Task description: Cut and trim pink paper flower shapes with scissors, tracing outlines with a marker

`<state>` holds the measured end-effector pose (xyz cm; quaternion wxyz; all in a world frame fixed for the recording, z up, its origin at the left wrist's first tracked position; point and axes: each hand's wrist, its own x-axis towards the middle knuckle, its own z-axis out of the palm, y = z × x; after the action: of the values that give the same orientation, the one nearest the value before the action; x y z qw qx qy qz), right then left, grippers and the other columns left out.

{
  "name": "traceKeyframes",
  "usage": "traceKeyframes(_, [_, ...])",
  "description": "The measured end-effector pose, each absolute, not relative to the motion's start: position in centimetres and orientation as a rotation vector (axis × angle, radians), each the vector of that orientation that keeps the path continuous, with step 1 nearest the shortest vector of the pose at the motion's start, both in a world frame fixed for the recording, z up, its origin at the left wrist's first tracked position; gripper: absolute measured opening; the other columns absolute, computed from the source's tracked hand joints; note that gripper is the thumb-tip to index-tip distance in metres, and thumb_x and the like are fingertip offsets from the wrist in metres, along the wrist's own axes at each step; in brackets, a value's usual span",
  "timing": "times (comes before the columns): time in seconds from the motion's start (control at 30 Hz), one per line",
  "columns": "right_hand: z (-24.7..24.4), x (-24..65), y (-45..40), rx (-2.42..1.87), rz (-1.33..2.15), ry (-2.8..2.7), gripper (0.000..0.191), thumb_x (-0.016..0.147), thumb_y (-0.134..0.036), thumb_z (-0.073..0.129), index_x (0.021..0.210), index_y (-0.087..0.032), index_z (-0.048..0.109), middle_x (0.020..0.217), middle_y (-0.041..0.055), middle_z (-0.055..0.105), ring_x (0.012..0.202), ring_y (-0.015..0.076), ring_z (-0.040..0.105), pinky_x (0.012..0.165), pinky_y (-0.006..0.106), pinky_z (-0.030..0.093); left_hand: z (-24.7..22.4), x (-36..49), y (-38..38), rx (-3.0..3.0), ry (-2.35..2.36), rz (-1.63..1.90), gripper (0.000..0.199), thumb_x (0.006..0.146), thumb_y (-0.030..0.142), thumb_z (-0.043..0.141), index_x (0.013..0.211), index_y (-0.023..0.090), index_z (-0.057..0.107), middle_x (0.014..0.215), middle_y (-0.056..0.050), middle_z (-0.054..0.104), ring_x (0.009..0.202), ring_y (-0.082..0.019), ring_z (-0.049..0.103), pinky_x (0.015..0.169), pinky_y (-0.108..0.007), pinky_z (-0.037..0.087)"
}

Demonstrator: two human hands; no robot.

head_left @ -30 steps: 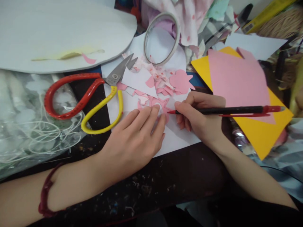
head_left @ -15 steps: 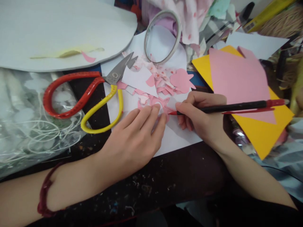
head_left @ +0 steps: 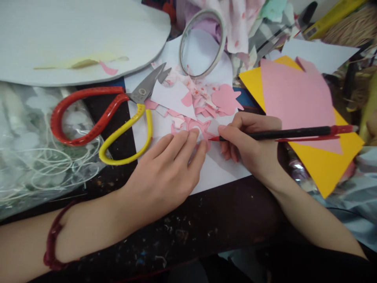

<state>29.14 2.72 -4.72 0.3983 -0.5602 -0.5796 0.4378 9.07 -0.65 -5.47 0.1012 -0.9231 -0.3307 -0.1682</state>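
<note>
My left hand lies flat with its fingers spread a little, the fingertips pressing a pink paper cut-out onto a white sheet. Pinched in my right hand is a black and red pen, its red tip at the cut-out's right edge. Pink and patterned scraps are heaped just beyond my fingers, beside a white paper piece and a pink flower shape. Scissors with one red and one yellow handle rest to the left, blades slightly apart.
A roll of tape stands behind the scraps. Pink paper overlaps yellow paper at the right. A white board is at the upper left, above a clear plastic bag. Fabric lies at the back.
The view has shifted slightly. The pen tip has moved a little left and up along the cut-out. My left hand stays on the paper.
</note>
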Motion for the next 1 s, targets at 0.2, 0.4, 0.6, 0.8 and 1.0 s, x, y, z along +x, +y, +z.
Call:
traceKeyframes(0.2, [-4.64,29.19,2.66,-1.425,1.118,-1.491,0.036,0.085,-0.025,0.073,0.053,-0.023,0.056,0.047,-0.0020,0.059,0.033,0.0088,0.046,0.031,0.027,0.032,-5.48,8.88,-0.66,-2.730,-0.972,-0.486,0.040,0.091,0.018,0.060,0.128,0.003,0.064,0.129,-0.021,0.066,0.116,-0.032,0.064,0.094,-0.043,0.056])
traceKeyframes(0.4, [-4.76,29.07,2.64,-1.412,1.105,-1.444,0.036,0.086,-0.022,0.071,0.054,-0.022,0.055,0.048,-0.0018,0.060,0.032,0.0085,0.046,0.029,0.026,0.029,-5.47,8.84,-0.63,-2.733,-0.968,-0.485,0.039,0.091,0.017,0.060,0.127,0.002,0.064,0.128,-0.021,0.067,0.115,-0.032,0.065,0.094,-0.043,0.057])
traceKeyframes(0.6, [-4.51,29.12,2.71,-1.393,1.152,-1.464,0.035,0.083,-0.017,0.073,0.052,-0.020,0.057,0.045,-0.0018,0.059,0.032,0.0078,0.046,0.030,0.024,0.031,-5.46,8.88,-0.63,-2.726,-0.961,-0.494,0.040,0.090,0.019,0.062,0.126,0.002,0.065,0.128,-0.022,0.067,0.114,-0.033,0.066,0.093,-0.043,0.057])
traceKeyframes(0.8, [-4.68,29.05,2.68,-1.375,1.125,-1.439,0.034,0.084,-0.017,0.071,0.053,-0.020,0.057,0.046,-0.0029,0.059,0.031,0.0072,0.046,0.028,0.023,0.030,-5.37,8.92,-0.55,-2.724,-0.955,-0.502,0.040,0.090,0.019,0.062,0.126,0.002,0.065,0.127,-0.021,0.068,0.113,-0.032,0.066,0.092,-0.043,0.058])
traceKeyframes(1.0, [-4.73,29.08,2.72,-1.371,1.127,-1.450,0.035,0.084,-0.016,0.071,0.053,-0.020,0.057,0.046,-0.0029,0.059,0.031,0.0073,0.046,0.028,0.023,0.030,-5.46,8.94,-0.55,-2.728,-0.962,-0.497,0.040,0.090,0.019,0.062,0.126,0.003,0.065,0.127,-0.021,0.067,0.114,-0.033,0.066,0.092,-0.043,0.058])
